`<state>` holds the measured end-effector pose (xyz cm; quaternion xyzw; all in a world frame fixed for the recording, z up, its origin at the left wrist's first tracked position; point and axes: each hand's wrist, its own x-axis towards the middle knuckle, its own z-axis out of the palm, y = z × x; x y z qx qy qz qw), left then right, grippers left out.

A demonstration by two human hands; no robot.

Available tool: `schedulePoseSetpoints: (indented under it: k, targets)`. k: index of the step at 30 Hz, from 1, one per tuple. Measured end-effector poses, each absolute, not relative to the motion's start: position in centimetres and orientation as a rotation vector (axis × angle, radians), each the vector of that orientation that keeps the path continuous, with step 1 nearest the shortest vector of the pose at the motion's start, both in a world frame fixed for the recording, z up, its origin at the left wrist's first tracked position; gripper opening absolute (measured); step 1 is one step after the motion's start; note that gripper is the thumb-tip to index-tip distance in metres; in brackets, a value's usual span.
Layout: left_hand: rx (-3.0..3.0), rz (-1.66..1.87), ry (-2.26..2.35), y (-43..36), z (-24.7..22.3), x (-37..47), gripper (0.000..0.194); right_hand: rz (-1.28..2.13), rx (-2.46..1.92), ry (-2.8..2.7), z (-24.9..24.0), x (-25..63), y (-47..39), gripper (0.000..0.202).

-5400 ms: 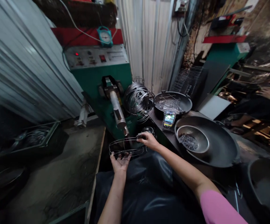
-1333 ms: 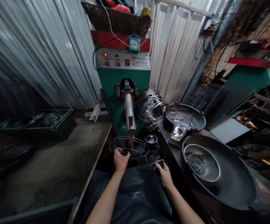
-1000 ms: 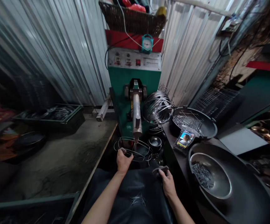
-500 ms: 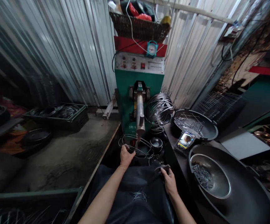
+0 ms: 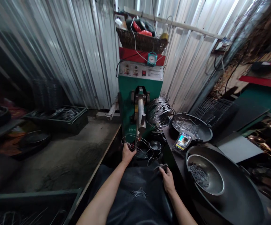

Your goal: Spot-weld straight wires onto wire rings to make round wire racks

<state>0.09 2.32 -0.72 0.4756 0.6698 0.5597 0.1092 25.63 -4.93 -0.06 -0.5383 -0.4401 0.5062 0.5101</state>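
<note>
Your left hand point(image 5: 128, 154) pinches wire frame point(image 5: 147, 143), likely light, springy; hold by rim. Right hand point(image 5: 168, 179) grips dark piece point(image 5: 162, 167).

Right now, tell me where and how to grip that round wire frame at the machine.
I'd grip the round wire frame by its near-left edge, coming from the wearer's side, where the left hand is. Its thin wire rings suit a thumb-and-finger pinch, and that edge lies nearer the body than the small orange glow below the machine arm.
</note>
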Motion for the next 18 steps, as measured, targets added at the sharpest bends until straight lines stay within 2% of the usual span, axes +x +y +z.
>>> schedulePoseSetpoints:
  k: [7, 12, 18]
  targets:
    - [1.420, 1.637, 1.952, 2.2, -0.3, -0.4, 0.041, 1.272, -1.247, -0.908, 0.3, 25.8, -5.3, 0.039]
    - [1.558, 1.537, 1.994, -1.1, -0.1, -2.0, 0.037, 1.395, -1.236, -0.731, 1.6, 28.4, -9.3, 0.034]
    - [1.826, 1.418, 1.989, -7.6, 0.7, -3.4, 0.043, 1.166, -1.527, -0.634, 2.3, 36.3, -16.6, 0.024]
